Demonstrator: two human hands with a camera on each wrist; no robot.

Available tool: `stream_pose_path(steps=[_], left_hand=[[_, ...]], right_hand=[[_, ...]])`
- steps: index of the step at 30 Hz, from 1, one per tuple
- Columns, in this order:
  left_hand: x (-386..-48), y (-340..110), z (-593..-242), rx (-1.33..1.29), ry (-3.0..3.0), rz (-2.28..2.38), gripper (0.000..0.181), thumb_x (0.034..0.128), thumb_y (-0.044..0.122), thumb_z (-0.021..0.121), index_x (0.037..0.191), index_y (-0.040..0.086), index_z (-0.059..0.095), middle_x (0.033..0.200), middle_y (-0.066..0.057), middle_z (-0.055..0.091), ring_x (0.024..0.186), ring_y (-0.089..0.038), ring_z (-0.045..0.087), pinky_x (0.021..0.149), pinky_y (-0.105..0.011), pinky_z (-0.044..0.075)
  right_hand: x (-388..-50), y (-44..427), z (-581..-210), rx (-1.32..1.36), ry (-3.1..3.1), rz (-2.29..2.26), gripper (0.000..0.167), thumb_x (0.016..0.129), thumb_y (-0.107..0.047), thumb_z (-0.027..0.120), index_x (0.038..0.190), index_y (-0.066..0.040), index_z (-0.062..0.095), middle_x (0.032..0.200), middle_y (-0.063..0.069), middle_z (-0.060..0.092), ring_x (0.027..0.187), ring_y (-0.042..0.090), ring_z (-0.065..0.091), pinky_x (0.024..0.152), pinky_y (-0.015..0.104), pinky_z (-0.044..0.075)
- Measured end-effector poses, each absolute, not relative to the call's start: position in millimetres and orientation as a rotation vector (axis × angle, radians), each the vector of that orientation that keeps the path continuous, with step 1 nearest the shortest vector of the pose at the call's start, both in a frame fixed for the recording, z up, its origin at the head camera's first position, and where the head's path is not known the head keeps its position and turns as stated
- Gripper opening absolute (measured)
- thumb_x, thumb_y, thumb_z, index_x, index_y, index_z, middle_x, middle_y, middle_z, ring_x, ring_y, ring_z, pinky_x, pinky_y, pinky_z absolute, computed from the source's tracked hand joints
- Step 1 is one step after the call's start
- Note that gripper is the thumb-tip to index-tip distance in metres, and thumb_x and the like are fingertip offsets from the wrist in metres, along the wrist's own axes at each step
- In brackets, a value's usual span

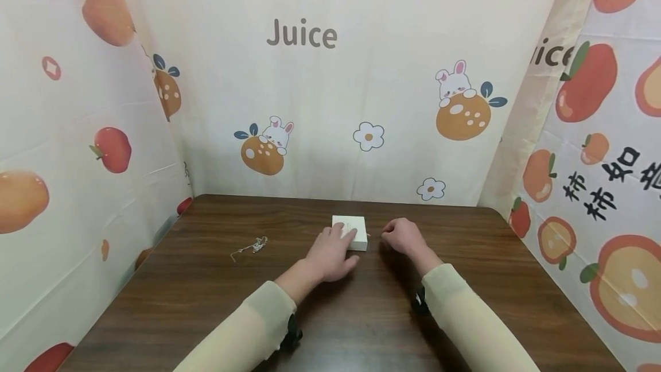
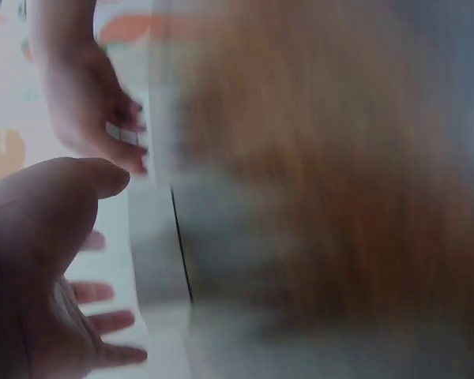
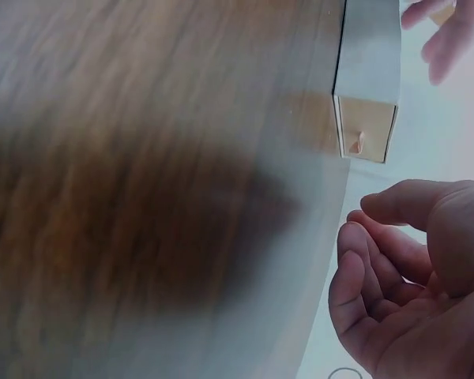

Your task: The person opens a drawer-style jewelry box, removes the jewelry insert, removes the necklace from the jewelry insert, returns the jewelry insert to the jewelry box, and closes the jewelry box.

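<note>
A small white box (image 1: 357, 223) lies on the table, and my left hand (image 1: 333, 251) rests its fingers on the lid. In the left wrist view those fingers are spread and fairly straight beside the box. From the box's right end sticks a small pinkish pull tab (image 3: 357, 143). My right hand (image 1: 405, 236) hovers just right of that end, apart from the tab. Its fingers are loosely curled, thumb tip close to the index tip, and no object shows between them. A thin silver chain necklace (image 1: 256, 245) lies left of the box.
The dark wooden table (image 1: 217, 314) has its far edge against a printed curtain (image 1: 320, 85). More fruit-print cloth hangs along the left and right sides. Dark wrist straps (image 1: 292, 332) sit at both cuffs.
</note>
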State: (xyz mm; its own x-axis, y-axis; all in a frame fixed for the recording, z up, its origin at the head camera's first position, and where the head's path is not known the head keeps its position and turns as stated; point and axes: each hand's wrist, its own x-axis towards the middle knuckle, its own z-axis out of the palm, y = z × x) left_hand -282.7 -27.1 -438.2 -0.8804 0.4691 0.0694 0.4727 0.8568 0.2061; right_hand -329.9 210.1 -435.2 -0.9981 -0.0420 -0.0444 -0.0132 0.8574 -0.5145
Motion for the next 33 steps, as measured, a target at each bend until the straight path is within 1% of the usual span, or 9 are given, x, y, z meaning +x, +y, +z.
stream_pose_path(steps=[4,8,11,15,20,23,28,30,33], left_hand=[[-267,-11,-439,-0.713,-3.065,-0.236,0.077,0.1076,0.064,0.057,0.170,0.022,0.042,0.170,-0.020,0.039,0.153,-0.042,0.043,0.128,-0.061,0.037],[-265,-4,-444,-0.638,-3.103,-0.211,0.080,0.1059,0.070,0.055,0.170,0.023,0.043,0.169,-0.019,0.041,0.156,-0.041,0.040,0.130,-0.065,0.033],[-272,-4,-446,-0.608,-3.112,-0.194,0.081,0.1060,0.071,0.053,0.171,0.024,0.041,0.170,-0.019,0.041,0.158,-0.040,0.039,0.131,-0.066,0.031],[-287,-6,-447,-0.583,-3.127,-0.200,0.081,0.1072,0.071,0.050,0.173,0.025,0.037,0.174,-0.018,0.038,0.162,-0.039,0.035,0.133,-0.066,0.027],[-306,-8,-449,-0.535,-3.152,-0.257,0.083,0.1070,0.070,0.050,0.174,0.024,0.034,0.178,-0.019,0.032,0.167,-0.039,0.029,0.136,-0.066,0.021],[-316,-8,-450,-0.503,-3.176,-0.270,0.086,0.1070,0.071,0.047,0.176,0.024,0.028,0.181,-0.019,0.026,0.170,-0.040,0.022,0.137,-0.066,0.017],[-329,-7,-451,-0.457,-3.206,-0.303,0.088,0.1062,0.071,0.048,0.177,0.024,0.024,0.183,-0.019,0.020,0.172,-0.041,0.015,0.138,-0.067,0.013],[-333,-6,-452,-0.443,-3.205,-0.313,0.089,0.1053,0.071,0.050,0.177,0.024,0.026,0.183,-0.019,0.021,0.172,-0.041,0.016,0.137,-0.067,0.014],[-339,-5,-453,-0.431,-3.227,-0.311,0.090,0.1050,0.071,0.050,0.177,0.025,0.023,0.184,-0.019,0.018,0.172,-0.040,0.013,0.137,-0.068,0.013]], right_hand=[[-329,213,-437,-0.029,2.982,-0.818,0.023,0.101,-0.017,0.068,0.112,-0.002,0.082,0.098,0.011,0.078,0.086,0.024,0.067,0.082,0.041,0.061],[-328,215,-437,-0.018,2.971,-0.829,0.023,0.101,-0.017,0.068,0.111,-0.002,0.082,0.097,0.010,0.077,0.085,0.024,0.066,0.080,0.040,0.061],[-328,217,-437,-0.013,2.972,-0.832,0.022,0.101,-0.017,0.068,0.110,-0.002,0.082,0.096,0.009,0.077,0.085,0.024,0.066,0.080,0.040,0.061],[-327,219,-436,-0.009,2.969,-0.826,0.022,0.101,-0.017,0.068,0.110,-0.002,0.082,0.094,0.009,0.077,0.085,0.024,0.066,0.081,0.042,0.061],[-326,220,-435,-0.015,2.958,-0.818,0.022,0.103,-0.017,0.067,0.112,-0.002,0.081,0.097,0.009,0.077,0.087,0.024,0.067,0.083,0.043,0.062],[-326,221,-435,-0.008,2.955,-0.821,0.022,0.104,-0.017,0.067,0.112,-0.002,0.081,0.097,0.010,0.077,0.087,0.024,0.066,0.084,0.044,0.062],[-325,221,-435,-0.005,2.952,-0.832,0.021,0.104,-0.017,0.068,0.111,-0.003,0.082,0.097,0.009,0.077,0.087,0.024,0.066,0.083,0.042,0.062],[-325,222,-435,-0.007,2.951,-0.839,0.021,0.104,-0.016,0.068,0.111,-0.003,0.082,0.097,0.009,0.077,0.087,0.024,0.066,0.082,0.042,0.062],[-324,223,-435,-0.005,2.951,-0.844,0.020,0.104,-0.016,0.068,0.110,-0.003,0.082,0.097,0.009,0.077,0.087,0.024,0.066,0.082,0.042,0.062]])
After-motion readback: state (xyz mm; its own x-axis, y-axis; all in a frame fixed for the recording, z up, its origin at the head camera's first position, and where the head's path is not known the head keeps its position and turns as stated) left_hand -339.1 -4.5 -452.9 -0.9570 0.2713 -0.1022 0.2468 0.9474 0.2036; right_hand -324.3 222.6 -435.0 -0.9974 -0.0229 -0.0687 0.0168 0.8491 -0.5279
